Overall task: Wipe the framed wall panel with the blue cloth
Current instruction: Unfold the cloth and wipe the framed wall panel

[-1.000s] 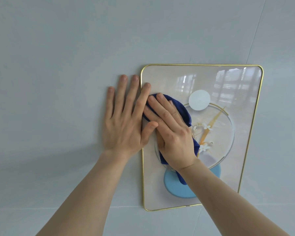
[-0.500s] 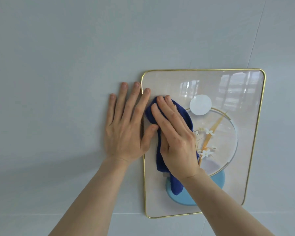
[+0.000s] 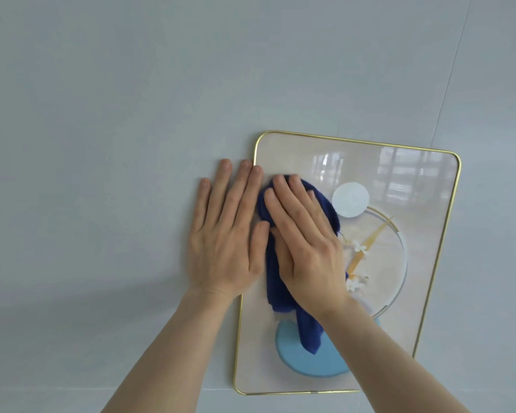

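Observation:
A glossy framed wall panel [image 3: 414, 180] with a thin gold rim hangs on the pale wall; it shows a white disc, a ring, small flowers and a light blue half-disc. My right hand [image 3: 307, 251] lies flat on a dark blue cloth [image 3: 277, 296] and presses it against the panel's upper left area, with one end of the cloth hanging down over the blue half-disc. My left hand [image 3: 224, 234] rests flat on the wall, fingers spread, overlapping the panel's left rim, with its thumb touching the cloth.
The pale grey-blue wall [image 3: 102, 144] surrounds the panel, with a thin vertical seam [image 3: 450, 70] at the upper right and a faint horizontal seam below the panel. Window reflections show in the panel's upper right.
The panel sits lower and more tilted in view as my head moved. My right hand slid the cloth upward toward the panel's top left; my left hand stayed at the left rim.

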Demonstrator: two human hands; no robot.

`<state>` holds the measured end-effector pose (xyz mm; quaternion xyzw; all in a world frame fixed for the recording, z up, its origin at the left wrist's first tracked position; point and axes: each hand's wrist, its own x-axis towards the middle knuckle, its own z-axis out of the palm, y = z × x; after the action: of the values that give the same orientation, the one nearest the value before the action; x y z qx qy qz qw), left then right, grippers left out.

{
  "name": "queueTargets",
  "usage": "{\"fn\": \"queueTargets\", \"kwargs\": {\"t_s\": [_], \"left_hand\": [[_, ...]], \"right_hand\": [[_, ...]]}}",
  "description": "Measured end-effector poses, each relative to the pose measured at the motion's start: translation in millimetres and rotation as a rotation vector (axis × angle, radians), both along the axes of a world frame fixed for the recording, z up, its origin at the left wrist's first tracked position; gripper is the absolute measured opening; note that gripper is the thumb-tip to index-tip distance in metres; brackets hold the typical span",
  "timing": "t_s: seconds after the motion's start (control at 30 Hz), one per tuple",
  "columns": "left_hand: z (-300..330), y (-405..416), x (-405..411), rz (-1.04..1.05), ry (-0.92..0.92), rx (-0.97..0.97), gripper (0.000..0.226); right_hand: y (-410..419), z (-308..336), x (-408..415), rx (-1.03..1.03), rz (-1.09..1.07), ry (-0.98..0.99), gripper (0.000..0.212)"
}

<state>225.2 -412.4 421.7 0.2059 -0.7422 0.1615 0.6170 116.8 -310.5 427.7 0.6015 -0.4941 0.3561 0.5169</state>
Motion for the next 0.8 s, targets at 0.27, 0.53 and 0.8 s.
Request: {"fn": "queueTargets", "kwargs": {"t_s": [0.27, 0.53, 0.8], "left_hand": [[0.3, -0.7, 0.0, 0.011, -0.019, 0.018, 0.066], [-1.1, -3.7, -1.0, -0.020, 0.007, 0.016, 0.061], [2.3, 4.8, 8.4, -0.164, 0.052, 0.061, 0.057]], "right_hand": [[10.3, -38.8, -4.7, 0.037, -0.002, -0.034, 0.042], [55.5, -87.5, -9.3, 0.225, -0.064, -0.014, 0.055], [100.2, -86.6, -6.6, 0.145, -0.072, -0.357, 0.049]]}}
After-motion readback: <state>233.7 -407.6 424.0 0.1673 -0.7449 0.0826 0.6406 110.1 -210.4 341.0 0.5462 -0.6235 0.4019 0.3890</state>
